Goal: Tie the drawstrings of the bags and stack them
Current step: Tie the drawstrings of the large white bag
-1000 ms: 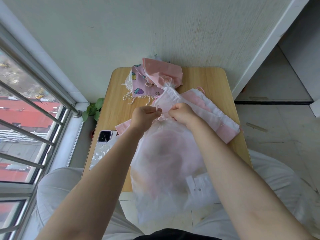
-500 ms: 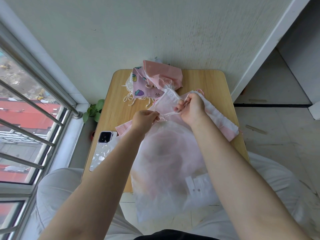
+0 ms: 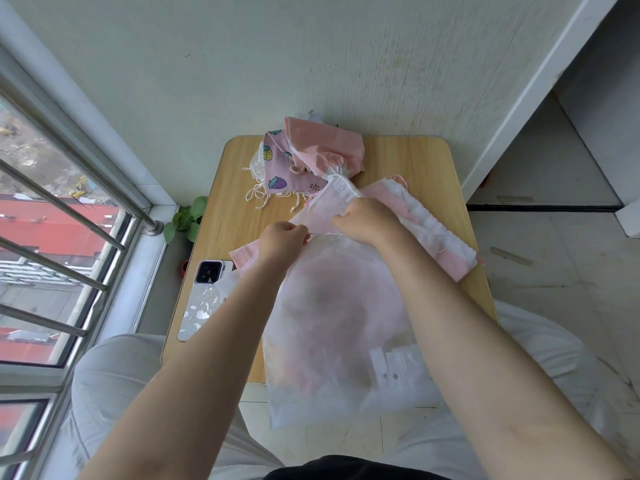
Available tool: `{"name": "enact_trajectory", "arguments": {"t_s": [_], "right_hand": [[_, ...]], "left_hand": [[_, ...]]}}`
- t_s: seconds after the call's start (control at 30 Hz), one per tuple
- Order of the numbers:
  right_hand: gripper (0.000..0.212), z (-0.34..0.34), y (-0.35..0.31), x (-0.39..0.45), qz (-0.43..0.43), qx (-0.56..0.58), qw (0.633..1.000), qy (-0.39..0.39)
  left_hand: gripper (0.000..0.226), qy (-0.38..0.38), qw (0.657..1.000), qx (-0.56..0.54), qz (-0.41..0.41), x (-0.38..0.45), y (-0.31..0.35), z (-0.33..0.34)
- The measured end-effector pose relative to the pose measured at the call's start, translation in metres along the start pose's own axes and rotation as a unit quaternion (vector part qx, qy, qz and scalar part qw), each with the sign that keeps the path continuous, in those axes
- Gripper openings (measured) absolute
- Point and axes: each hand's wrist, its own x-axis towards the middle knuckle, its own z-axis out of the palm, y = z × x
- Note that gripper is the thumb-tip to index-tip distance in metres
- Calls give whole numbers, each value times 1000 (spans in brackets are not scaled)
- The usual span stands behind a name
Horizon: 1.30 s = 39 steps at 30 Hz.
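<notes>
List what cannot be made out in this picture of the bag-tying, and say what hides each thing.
- Head view: the knot or drawstring between the left hand and right hand is covered by curled fingers.
- The translucent white bag blurs its contents to pinkish shapes.
- The phone has a corner tucked under the bag.
- The pile of bags overlaps, so its count is unclear.

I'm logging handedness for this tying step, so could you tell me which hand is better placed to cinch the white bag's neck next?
Probably the right hand: it sits on the gathered neck of the white bag, while the left hand pinches beside it, likely the drawstring.
</notes>
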Motion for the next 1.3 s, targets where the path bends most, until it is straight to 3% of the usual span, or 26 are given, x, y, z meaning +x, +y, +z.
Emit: {"name": "enact_trajectory", "arguments": {"t_s": [0.17,0.27,0.4,0.47,0.53,0.57,0.63,0.73,1.0,1.07,1.17,1.3], "right_hand": [[44,5,8,1,-1,-29,1000,10],[49,12,10,1,9,17,1000,8],[55,6,13,0,8,120,991,-53],[52,2,16,1,7,157,984,-84],[40,1,17,2,8,205,973,-108],[32,2,15,2,7,221,968,-116],[19,3,10,1,0,240,963,-123],[8,4,4,0,-3,260,957,-126],[10,7,7,-1,-7,243,967,-79],[9,9,10,1,-4,224,973,-55],[17,14,14,3,7,198,979,-42],[24,20,12,2,6,169,985,-25]], "left_hand": [[17,2,998,65,12,0,-3,0],[19,29,995,94,25,1,-5,1],[19,60,993,106,5,7,-3,-10],[16,66,991,117,9,10,0,-18],[31,104,985,119,73,11,4,-22],[35,101,981,114,123,12,7,-21],[27,16,974,114,196,12,14,-15],[17,-113,970,144,160,11,18,-7],[35,-92,981,160,63,7,14,-17],[38,-107,985,127,41,7,16,-25],[29,-160,987,-22,10,5,21,-34],[20,-170,976,-135,21,-2,28,-29]]}}
